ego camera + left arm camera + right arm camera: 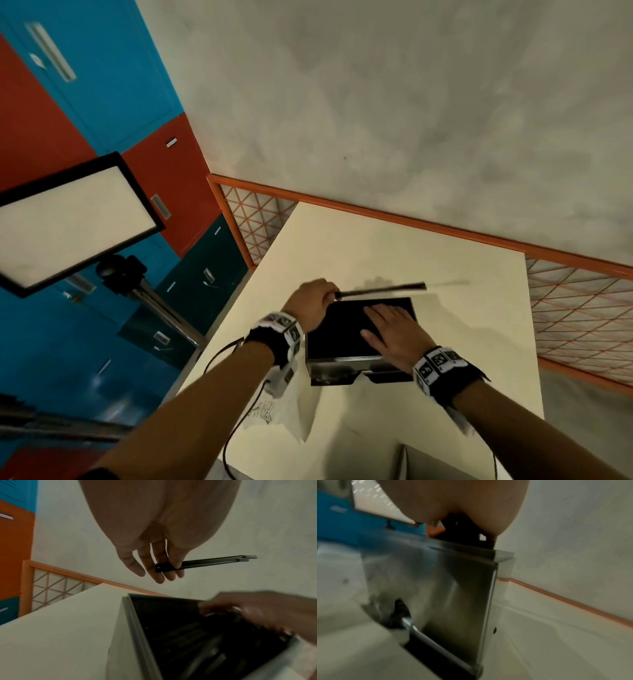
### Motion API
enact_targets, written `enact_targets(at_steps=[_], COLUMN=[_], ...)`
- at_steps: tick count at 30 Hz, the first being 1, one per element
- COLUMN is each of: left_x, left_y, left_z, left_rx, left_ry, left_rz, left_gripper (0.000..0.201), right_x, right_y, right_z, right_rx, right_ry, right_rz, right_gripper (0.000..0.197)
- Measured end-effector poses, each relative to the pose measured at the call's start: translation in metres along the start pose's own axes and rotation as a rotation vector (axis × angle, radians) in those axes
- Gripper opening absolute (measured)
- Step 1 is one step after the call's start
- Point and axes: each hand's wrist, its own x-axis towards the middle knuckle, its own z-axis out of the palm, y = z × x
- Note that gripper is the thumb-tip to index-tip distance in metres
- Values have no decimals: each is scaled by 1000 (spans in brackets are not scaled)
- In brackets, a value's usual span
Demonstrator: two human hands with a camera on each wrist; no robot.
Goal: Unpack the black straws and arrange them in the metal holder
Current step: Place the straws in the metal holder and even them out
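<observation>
We are standing over a cream-coloured rectangular table (445,260), holding a small bundle of thin black straws (382,290) in our left hand (313,301), thumb and fingers pinching one end while the rest is sticking out level to the right, above the far edge of the box-shaped brushed-metal holder (337,368). The left wrist view is showing at least three straws in the bundle; blur is keeping us from an exact count. Our right hand (394,330) is lying flat, fingers straight and gripping nothing, on the dark top of the holder (436,588), which is sitting on the table near us. Inside, more black straws are lying packed together, too dark and smeared to number. The right wrist view is blurring the holder's front, and the palm is hiding its top. A crumpled clear wrapper (270,409) with black print is lying under our left wrist, partly covered. One framed white light panel (73,219) is standing at left.
</observation>
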Motion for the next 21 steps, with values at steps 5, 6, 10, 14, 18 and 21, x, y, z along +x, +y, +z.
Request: enact_targets(at_steps=[5, 6, 10, 14, 18, 21], left_x=[-29, -31, -36, -33, -28, -22], left_y=[2, 4, 1, 2, 12, 15], left_z=[38, 42, 54, 55, 51, 53], left_rx=[50, 79, 263, 398, 218, 195], left_ry=[-54, -59, -122, -132, -118, -246], left_rz=[-32, -33, -24, -24, -33, -32], left_gripper=[28, 28, 31, 35, 53, 81], right_x=[-20, -23, -25, -18, -14, -10], right_y=[18, 23, 37, 19, 15, 17], right_z=[-16, -17, -15, -23, -23, -19], right_rx=[532, 654, 1064, 1003, 728, 591], right_ry=[327, 401, 521, 331, 252, 221], right_rz=[401, 503, 759, 624, 507, 478], right_gripper=[35, 37, 34, 33, 36, 36])
